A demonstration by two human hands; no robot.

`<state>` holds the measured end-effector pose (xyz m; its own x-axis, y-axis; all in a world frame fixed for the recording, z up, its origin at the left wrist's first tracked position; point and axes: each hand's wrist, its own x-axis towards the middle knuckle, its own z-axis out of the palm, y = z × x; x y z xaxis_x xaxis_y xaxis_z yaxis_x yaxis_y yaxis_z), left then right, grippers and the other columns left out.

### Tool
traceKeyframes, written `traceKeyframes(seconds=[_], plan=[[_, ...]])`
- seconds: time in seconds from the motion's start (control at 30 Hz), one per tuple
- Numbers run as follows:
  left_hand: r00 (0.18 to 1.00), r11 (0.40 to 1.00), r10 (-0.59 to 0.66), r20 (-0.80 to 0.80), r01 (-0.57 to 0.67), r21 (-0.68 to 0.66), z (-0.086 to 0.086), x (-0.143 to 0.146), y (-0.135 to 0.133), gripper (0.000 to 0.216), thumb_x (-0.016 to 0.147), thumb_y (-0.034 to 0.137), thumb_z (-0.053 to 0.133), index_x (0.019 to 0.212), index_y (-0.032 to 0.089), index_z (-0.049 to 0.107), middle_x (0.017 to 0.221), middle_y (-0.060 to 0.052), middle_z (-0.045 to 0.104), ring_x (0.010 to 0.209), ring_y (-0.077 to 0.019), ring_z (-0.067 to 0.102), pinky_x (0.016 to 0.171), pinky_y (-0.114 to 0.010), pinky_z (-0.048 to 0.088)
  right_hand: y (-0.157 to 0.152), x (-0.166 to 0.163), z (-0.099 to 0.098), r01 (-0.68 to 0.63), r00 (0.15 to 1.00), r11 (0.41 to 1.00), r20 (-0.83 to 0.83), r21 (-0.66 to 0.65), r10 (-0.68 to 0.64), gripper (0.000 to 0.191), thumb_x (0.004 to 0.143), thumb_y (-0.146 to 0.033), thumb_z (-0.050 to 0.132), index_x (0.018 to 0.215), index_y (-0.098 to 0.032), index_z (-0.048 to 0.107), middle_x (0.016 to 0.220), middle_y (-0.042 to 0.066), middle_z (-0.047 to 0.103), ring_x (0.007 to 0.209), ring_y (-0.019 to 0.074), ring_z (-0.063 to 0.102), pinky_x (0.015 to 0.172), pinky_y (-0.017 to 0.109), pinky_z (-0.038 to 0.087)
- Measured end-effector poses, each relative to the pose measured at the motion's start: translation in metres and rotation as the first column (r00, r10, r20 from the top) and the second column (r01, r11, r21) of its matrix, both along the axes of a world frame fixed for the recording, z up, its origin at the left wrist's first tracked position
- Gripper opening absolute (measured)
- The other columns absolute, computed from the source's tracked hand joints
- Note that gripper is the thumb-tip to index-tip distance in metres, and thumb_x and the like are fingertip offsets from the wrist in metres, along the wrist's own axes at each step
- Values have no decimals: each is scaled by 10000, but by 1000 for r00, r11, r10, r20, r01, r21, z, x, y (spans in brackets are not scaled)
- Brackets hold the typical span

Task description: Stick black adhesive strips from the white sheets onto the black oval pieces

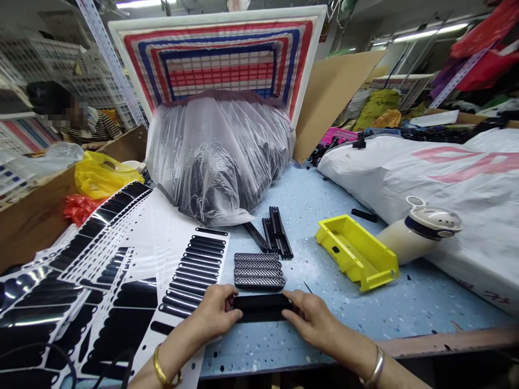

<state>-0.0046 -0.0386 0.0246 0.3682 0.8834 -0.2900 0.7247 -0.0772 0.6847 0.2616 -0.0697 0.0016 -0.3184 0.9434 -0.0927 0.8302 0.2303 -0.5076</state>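
Note:
Between both hands, low over the blue speckled table (304, 346), is a flat black bar-like piece (263, 308); whether it is one piece or a few side by side I cannot tell. My left hand (218, 309) pinches its left end with thumb and fingers. At the right end, my right hand (310, 316) grips it the same way. Just beyond lies a row of black textured bars (259, 270), side by side. More black bars (278, 232) rest behind them. To the left, white sheets (158, 216) carry rows of glossy black strips (194, 270) with rounded ends.
A clear plastic bag (223, 156) of dark items bulges from a striped basket (300, 65) at the back. On the right are a yellow bin (357, 251), a beige bottle (405, 237) and a white sack (389, 162). Another person (85, 119) sits at far left.

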Motion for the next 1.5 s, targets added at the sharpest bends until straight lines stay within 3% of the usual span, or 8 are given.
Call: traceKeyframes(seconds=[0.2,0.33,0.5,0.67,0.8,0.97,1.23,1.5], plan=[[999,976,19,-51,-7,219,-7,-5,4,147,843,228,508,792,185,639,666,-39,656,626,-193,602,620,-289,431,20,3,3,66,994,998,91,26,-68,429,955,-441,397,690,-194,626,659,72,660,629,214,612,625,323,446],[992,944,109,62,-123,306,-12,-13,6,244,812,267,581,1022,183,672,831,-76,728,745,-236,672,686,-330,520,28,15,2,96,995,990,-45,99,-92,393,959,-367,366,792,-188,674,727,74,702,688,220,657,669,323,479],[964,847,180,196,-253,467,-15,4,37,373,938,246,423,1259,174,599,1289,-125,659,1218,-273,598,1042,-413,476,64,12,-6,169,985,970,-56,174,-162,352,915,-209,359,1017,-133,686,896,133,742,834,253,697,761,350,521],[973,839,144,183,-217,499,-33,40,62,349,900,119,436,1178,120,646,1228,-171,678,1189,-283,621,1074,-456,469,84,-10,-22,181,983,949,-53,258,-173,365,872,-91,359,1062,-125,669,920,134,729,853,246,689,787,348,523],[970,823,153,187,-230,518,-53,45,43,352,889,92,416,1124,99,677,1175,-196,690,1132,-291,652,1035,-474,507,68,-16,-32,171,985,932,-68,320,-157,349,850,-52,358,992,-145,663,838,98,703,765,219,667,723,322,526],[932,727,201,301,-348,592,-77,40,-1,373,916,126,413,1168,99,687,1235,-215,675,1175,-309,640,1017,-479,528,34,-18,-37,138,989,908,-99,397,-107,354,869,-61,329,939,-137,667,774,100,650,699,224,631,662,336,521],[722,745,409,558,-618,253,-53,33,-17,429,956,278,439,1323,128,604,1418,-153,569,1347,-286,494,1161,-475,358,34,-4,-45,201,979,867,-122,456,-163,368,895,-131,371,1061,-146,699,817,95,697,744,218,675,692,324,544],[652,755,437,619,-640,141,-50,43,-17,472,943,319,442,1334,104,596,1456,-159,526,1390,-287,437,1199,-463,279,30,-14,-43,168,984,873,-22,458,-177,411,856,-82,398,1004,-206,761,703,51,635,611,176,632,562,250,461]])
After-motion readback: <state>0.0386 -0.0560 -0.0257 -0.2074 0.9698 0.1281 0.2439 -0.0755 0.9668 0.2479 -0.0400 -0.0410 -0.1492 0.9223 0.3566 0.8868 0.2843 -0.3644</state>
